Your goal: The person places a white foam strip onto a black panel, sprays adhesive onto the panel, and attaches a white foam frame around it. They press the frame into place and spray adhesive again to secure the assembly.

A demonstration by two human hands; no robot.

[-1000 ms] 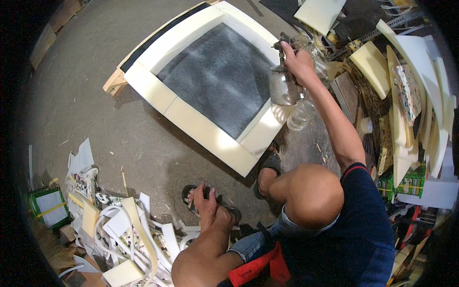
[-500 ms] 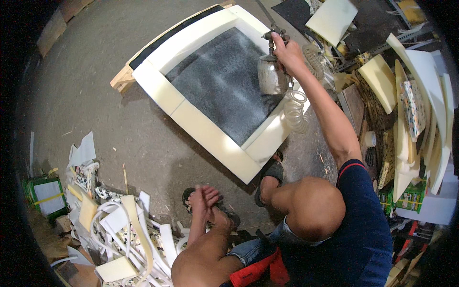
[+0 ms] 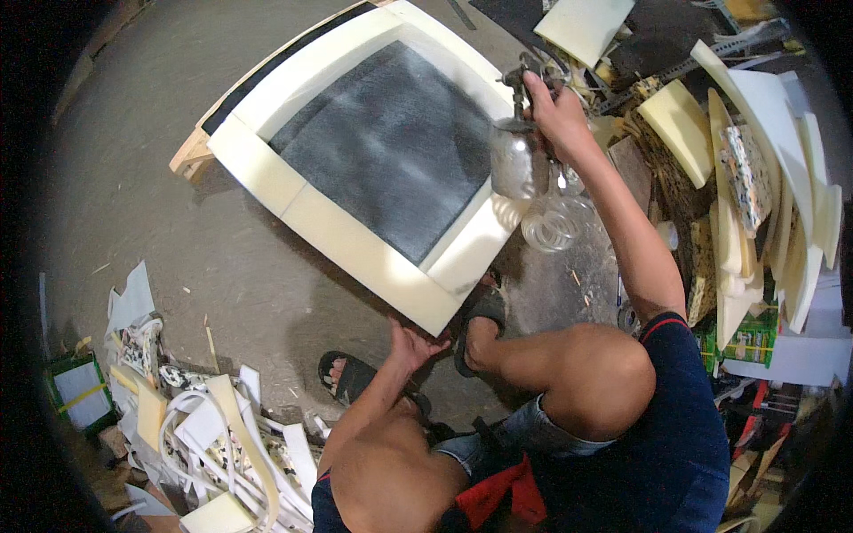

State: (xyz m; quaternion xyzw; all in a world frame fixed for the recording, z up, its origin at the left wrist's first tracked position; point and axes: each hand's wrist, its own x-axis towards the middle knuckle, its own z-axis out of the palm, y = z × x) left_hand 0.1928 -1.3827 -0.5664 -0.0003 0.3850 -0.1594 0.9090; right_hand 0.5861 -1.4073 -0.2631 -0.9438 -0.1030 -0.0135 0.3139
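My right hand (image 3: 560, 120) is wrapped round the handle of a spray gun (image 3: 518, 164) with a metal cup. The gun hangs over the right side of a seat-like frame, and a clear coiled hose (image 3: 558, 224) dangles beneath it. Pale yellow foam strips (image 3: 342, 240) border a sunken black panel (image 3: 382, 151), which carries whitish, misty streaks. My left hand (image 3: 414, 345) reaches to the near corner of the foam, its fingers stretched out beneath the edge. Whether it touches the underside is unclear.
White and cream foam offcuts (image 3: 231, 453) are heaped at lower left, near a green-edged package (image 3: 82, 391). Curved foam sheets (image 3: 742, 213) stand stacked on the right. A pale foam slab (image 3: 585, 27) lies at the far right. Light wood (image 3: 191, 155) shows under the frame's left side.
My left hand has moved up from beside my foot to the near foam corner. The spray gun has shifted outward, from over the black panel to the frame's right side. The view has shifted slightly.
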